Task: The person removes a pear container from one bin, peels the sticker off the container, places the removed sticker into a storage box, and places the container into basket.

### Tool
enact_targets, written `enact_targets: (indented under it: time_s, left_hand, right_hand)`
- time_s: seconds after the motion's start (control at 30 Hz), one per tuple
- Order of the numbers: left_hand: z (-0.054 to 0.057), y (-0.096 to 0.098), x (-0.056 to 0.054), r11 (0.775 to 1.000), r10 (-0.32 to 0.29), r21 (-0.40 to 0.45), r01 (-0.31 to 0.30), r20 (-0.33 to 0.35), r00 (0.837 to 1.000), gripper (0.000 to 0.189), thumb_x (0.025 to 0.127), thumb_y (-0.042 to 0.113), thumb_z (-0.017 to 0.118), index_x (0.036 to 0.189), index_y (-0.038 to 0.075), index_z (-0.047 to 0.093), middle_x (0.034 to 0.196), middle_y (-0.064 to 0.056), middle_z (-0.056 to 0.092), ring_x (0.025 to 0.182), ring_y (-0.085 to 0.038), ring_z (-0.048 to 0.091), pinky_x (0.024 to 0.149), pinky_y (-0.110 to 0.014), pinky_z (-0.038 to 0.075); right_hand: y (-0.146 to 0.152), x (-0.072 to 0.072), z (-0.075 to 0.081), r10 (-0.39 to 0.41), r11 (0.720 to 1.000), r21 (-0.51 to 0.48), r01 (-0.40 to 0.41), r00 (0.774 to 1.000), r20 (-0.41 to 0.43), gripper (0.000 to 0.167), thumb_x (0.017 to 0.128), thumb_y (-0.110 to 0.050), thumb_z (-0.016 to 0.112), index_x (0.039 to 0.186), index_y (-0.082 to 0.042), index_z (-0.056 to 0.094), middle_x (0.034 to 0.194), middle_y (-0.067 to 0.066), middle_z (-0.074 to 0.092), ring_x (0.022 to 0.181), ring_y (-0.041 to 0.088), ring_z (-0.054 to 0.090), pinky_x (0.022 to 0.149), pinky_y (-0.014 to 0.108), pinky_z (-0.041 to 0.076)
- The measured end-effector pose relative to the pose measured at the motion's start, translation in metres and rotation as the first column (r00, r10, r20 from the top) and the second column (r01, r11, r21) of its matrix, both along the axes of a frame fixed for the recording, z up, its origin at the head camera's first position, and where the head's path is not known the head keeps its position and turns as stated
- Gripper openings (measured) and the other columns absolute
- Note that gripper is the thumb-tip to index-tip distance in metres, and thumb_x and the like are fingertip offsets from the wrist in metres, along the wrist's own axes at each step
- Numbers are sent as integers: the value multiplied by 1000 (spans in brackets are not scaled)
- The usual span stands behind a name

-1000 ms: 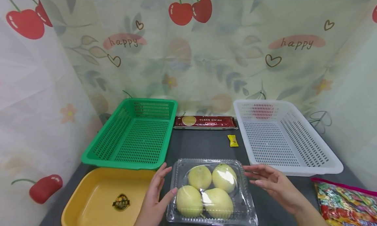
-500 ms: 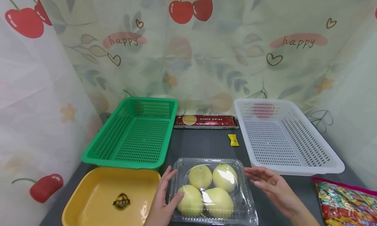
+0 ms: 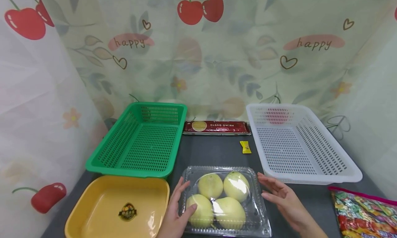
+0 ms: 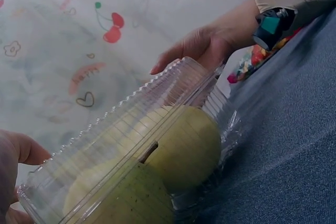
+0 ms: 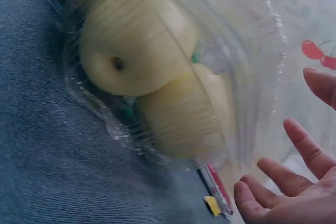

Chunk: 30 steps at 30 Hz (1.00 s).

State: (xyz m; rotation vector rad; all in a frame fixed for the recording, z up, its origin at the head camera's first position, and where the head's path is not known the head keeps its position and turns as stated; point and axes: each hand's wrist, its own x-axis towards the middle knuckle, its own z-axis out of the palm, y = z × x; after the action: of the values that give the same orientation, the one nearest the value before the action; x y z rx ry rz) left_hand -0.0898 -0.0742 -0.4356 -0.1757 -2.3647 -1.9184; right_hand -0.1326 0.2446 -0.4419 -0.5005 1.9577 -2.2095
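A clear plastic clamshell box (image 3: 260, 210) sits on the dark table in the head view, its lid down. Several round yellow-green pears (image 3: 230, 213) lie inside, one with a dark stem (image 4: 148, 151) seen in the left wrist view. My left hand (image 3: 174, 218) is at the box's left side, thumb overlapping the lid's edge and fingers stretched along the rim. Beside the right side my right hand (image 3: 287, 202) has its fingertips close to the rim. In the right wrist view its fingers (image 5: 304, 150) are spread and loosely bent, with nothing between them.
Behind left is a green basket (image 3: 133, 172), with a yellow tray (image 3: 102, 210) in front of it. A white basket (image 3: 313, 178) stands at right, near a colourful candy bag (image 3: 366, 214). A red biscuit packet (image 3: 217, 127) and a yellow wrapped candy (image 3: 245, 147) lie behind the box.
My left hand has moved right, from beside the box to its left edge. My right hand has shifted slightly, its fingers staying by the right rim. The box has stayed in place.
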Motion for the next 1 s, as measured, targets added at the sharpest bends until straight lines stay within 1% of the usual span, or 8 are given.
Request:
enact_targets:
  time_s: [0.27, 0.57, 0.63, 0.73, 0.8, 0.87, 0.97, 1.0]
  left_hand:
    - [-3, 0, -4, 1000, 7, -7, -6, 36, 999, 54, 86, 16, 62, 136, 13, 44, 156, -15, 15, 141, -42, 10, 105, -69, 9]
    - [-11, 0, -3, 1000, 16, -10, -16, -12, 1000, 51, 85, 12, 62, 134, 13, 45, 154, -19, 17, 140, -43, 13, 105, -70, 11]
    - [-11, 0, -4, 1000, 13, -8, -13, -26, 1000, 51, 85, 12, 62, 133, 12, 45, 154, -21, 18, 140, -45, 11, 105, -70, 9]
    - [-11, 0, -4, 1000, 5, 4, -5, -46, 999, 50, 86, 12, 62, 133, 12, 45, 153, -22, 17, 140, -46, 6, 104, -71, 6]
    - [-10, 0, -4, 1000, -1, 0, 1, -52, 999, 50, 86, 12, 61, 133, 11, 45, 153, -22, 17, 140, -48, 3, 103, -72, 5]
    - [-11, 0, -4, 1000, 3, 2, -3, -44, 999, 50, 86, 12, 61, 133, 12, 45, 154, -22, 16, 140, -48, 4, 103, -72, 5]
    - [-12, 1, -4, 1000, 8, 2, -8, -25, 1000, 50, 86, 12, 61, 134, 12, 45, 154, -21, 17, 140, -46, 7, 104, -71, 7]
    - [-12, 1, -4, 1000, 10, 3, -10, -18, 1000, 50, 86, 12, 61, 134, 12, 45, 154, -20, 18, 140, -45, 9, 104, -71, 8]
  right_hand:
    - [-10, 0, -7, -83, 996, -17, 83, 996, -29, 51, 88, 7, 52, 137, -5, 43, 134, -19, 50, 120, -6, 47, 92, 13, 43]
    - [-21, 5, -4, -109, 994, 24, 111, 992, -61, 59, 87, 5, 55, 140, 4, 32, 139, -25, 38, 124, -17, 35, 94, 10, 40]
    - [-23, 6, -4, -123, 991, 37, 125, 991, -60, 60, 87, 4, 56, 141, 3, 30, 144, -22, 32, 124, -19, 33, 94, 9, 39]
    - [-26, 8, -3, -141, 987, 69, 145, 988, -56, 63, 86, 3, 57, 142, 2, 29, 156, -6, 17, 124, -22, 28, 95, 9, 37]
    - [-28, 9, -3, -155, 981, 109, 160, 986, -53, 63, 86, 1, 58, 142, 1, 29, 158, 3, 9, 124, -23, 26, 103, 24, 39]
    - [-29, 9, -3, -171, 973, 150, 176, 984, -44, 62, 86, -1, 59, 142, 0, 31, 158, 9, 5, 123, -24, 25, 106, 41, 35]
    - [-31, 9, -4, -194, 965, 174, 196, 981, -33, 60, 87, -2, 59, 141, -1, 34, 158, 11, 7, 122, -23, 28, 107, 40, 32]
    - [-32, 9, -5, -197, 966, 165, 199, 980, -31, 59, 87, -2, 58, 141, -1, 34, 158, 11, 8, 122, -21, 29, 106, 31, 33]
